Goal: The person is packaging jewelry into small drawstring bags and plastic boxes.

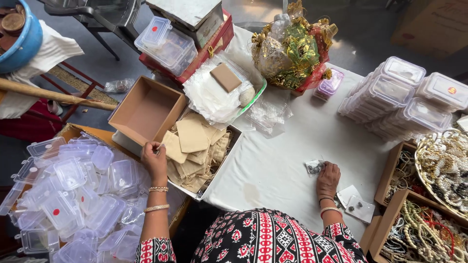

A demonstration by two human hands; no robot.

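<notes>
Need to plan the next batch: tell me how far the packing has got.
Done, by the look of it: closed clear plastic boxes stacked on the white table. In hand: the left hand reaches the beige cloth pouches; the right hand rests on a small clear packet. Left: many empty clear boxes and loose beaded jewellery.

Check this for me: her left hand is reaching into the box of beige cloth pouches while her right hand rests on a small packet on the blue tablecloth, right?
Not quite: the tablecloth is white, not blue. The head view shows the left hand at the box of beige cloth pouches and the right hand on a small packet on that white cloth.
</notes>
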